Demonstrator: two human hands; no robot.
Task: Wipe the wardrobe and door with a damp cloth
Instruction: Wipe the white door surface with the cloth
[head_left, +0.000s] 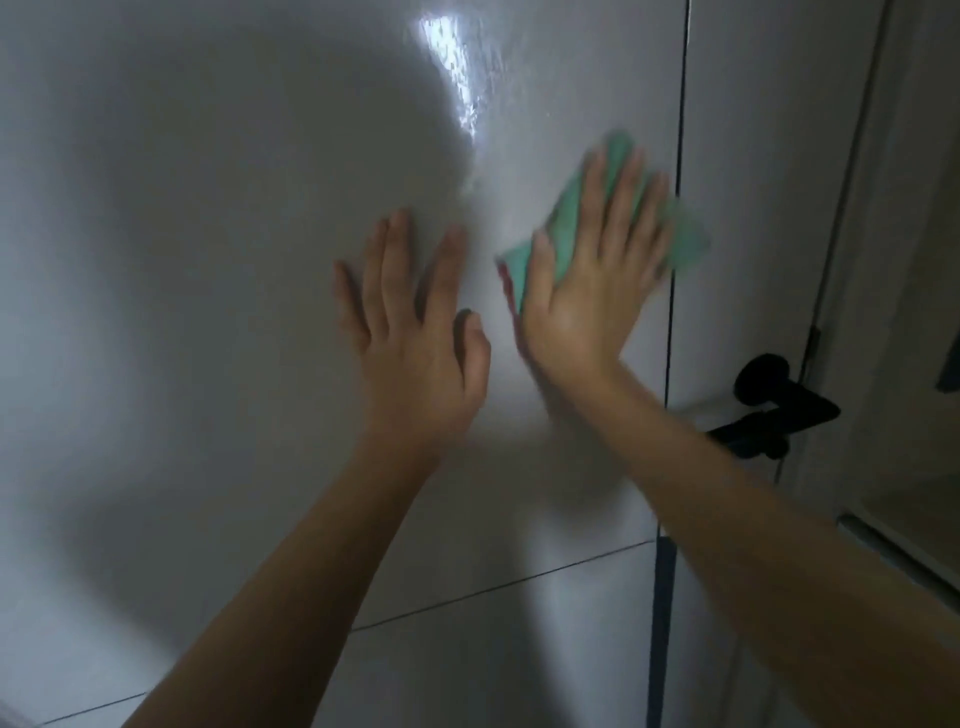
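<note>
Right now the green folded cloth sits flat under the right hand, pressed vs. the glossy pale-grey wardrobe panel. Cloth pokes out beyond the fingertips at top, past the little-finger side toward the dark vertical gap, and past the thumb side, where a reddish edge shows. It lies just beside that gap, on the panel side, well above the black lever door handle, which is across the gap on the neighbouring white door.

Right hand: palm flat on the cloth, fingers straight and spread a bit, thumb out toward the left hand; not curled round the cloth, just pressing it. Blurred w/ motion, esp. at the fingers and cloth edge. Forearm runs up from the lower-right corner, angled toward the panel.

Left hand: flat on the bare panel, farther from the gap than the cloth and slightly lower; fingers straight, pointing up, loosely apart, thumb tucked near the palm edge. Holds nothing. It's near the right hand but apart from it. Forearm comes up from bottom centre-left.

Above the cloth, a wet-looking streaky patch on the panel catches a bright reflection. Below both hands a thin dark horizontal seam crosses the panel and meets the gap.
</note>
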